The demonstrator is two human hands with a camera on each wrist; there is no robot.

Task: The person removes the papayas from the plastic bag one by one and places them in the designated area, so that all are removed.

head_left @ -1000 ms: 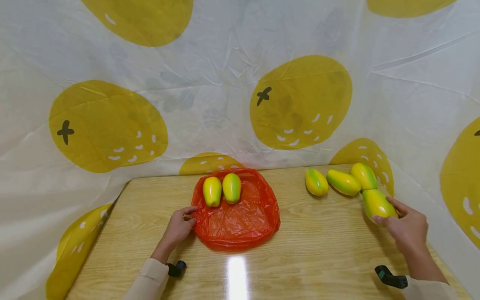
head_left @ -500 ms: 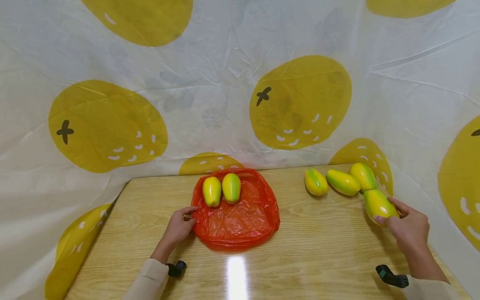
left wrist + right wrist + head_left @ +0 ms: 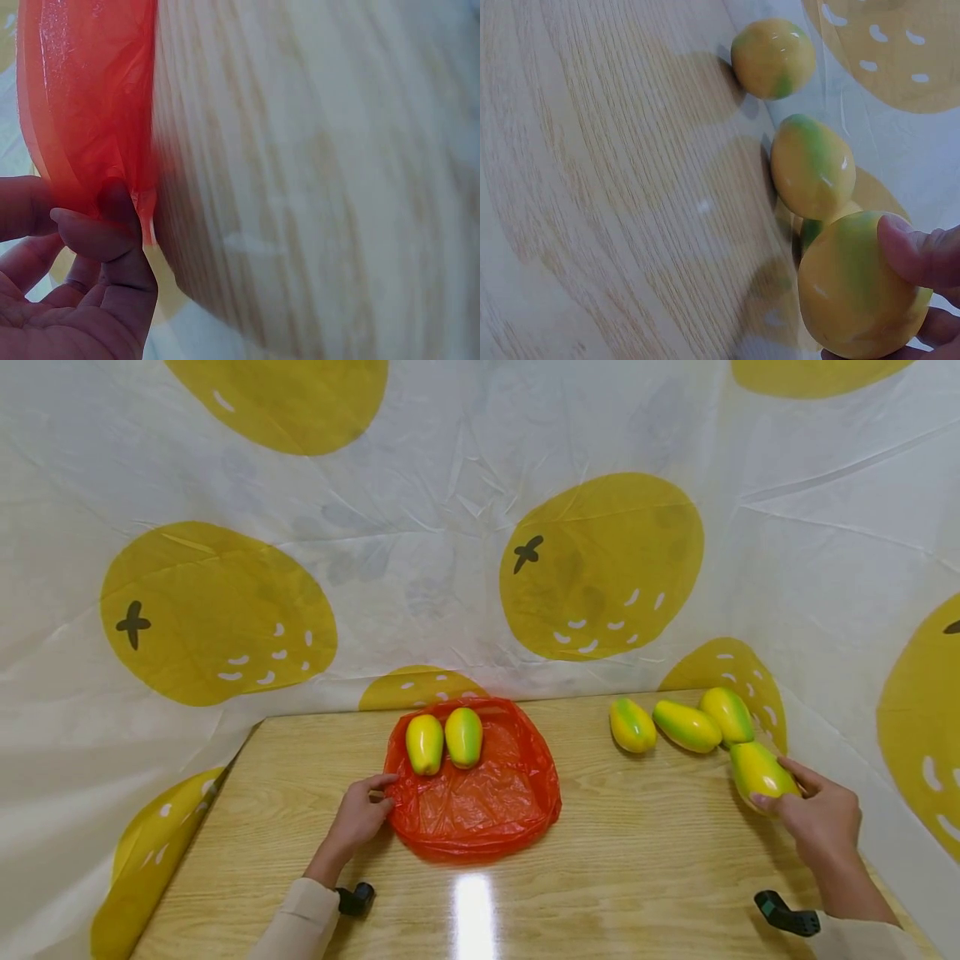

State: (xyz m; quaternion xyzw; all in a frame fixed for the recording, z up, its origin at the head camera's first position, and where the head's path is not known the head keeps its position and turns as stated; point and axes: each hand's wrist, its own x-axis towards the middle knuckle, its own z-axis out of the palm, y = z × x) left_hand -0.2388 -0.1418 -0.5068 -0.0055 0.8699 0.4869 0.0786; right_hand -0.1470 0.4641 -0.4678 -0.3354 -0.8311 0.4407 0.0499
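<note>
A red plastic bag (image 3: 480,810) lies spread on the table with its rim rolled up. Two yellow-green papayas, a left one (image 3: 424,745) and a right one (image 3: 463,737), rest side by side inside its back left part. At the bag's left rim, my left hand (image 3: 360,812) pinches the thin plastic (image 3: 90,112) between thumb and finger. Over on the right, my right hand (image 3: 823,814) grips another papaya (image 3: 759,772), thumb on its near side. The right wrist view shows this papaya (image 3: 859,292) large, with its far side and most fingers hidden.
Three more papayas stand at the back right of the wooden table (image 3: 600,877): one apart (image 3: 632,725), one lying slanted (image 3: 686,725) and one behind the held papaya (image 3: 727,714). A fruit-patterned cloth (image 3: 420,568) hangs behind and at both sides.
My right hand and its papaya have shifted very slightly to the right. The left hand, the bag and the other papayas stay where they were.
</note>
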